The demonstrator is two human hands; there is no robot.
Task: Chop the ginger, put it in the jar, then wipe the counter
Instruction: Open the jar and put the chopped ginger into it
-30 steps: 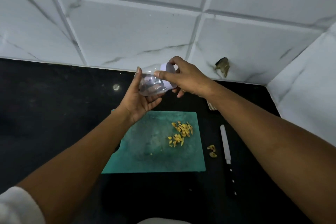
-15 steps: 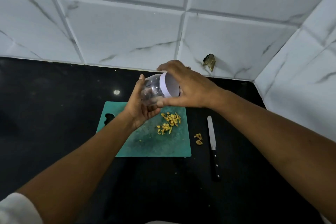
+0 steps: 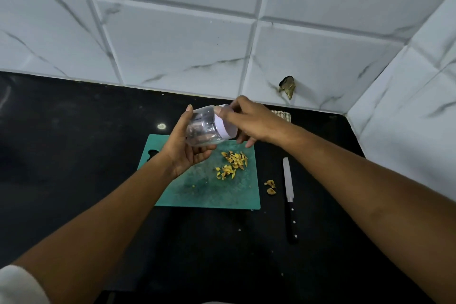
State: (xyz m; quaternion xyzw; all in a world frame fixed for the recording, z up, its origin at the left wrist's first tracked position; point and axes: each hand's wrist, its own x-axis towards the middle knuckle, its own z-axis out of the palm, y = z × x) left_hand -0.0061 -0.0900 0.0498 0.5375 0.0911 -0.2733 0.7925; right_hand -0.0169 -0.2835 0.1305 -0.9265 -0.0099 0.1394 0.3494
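Jar [image 3: 202, 128] tilts above chopped ginger [image 3: 233, 163], left hand [image 3: 182, 153] cupping its body, right hand [image 3: 251, 121] gripping its lid [image 3: 225, 129].

- Your jar [image 3: 204, 128] hangs above the far edge of the cutting board [image 3: 209, 195].
- The chopped ginger [image 3: 232, 164] lies on its right half.
- The knife [image 3: 289, 195] lies right of the board, with perhaps a cloth [image 3: 283, 115] behind.

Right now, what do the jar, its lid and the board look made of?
Jar: see-through with glossy highlights, probably clear plastic, though glass can't be ruled out.
Lid: white, opaque, matte, likely plastic.
Board: green, thin and flat, dull surface with pale scuffs like cut marks, so most likely plastic.
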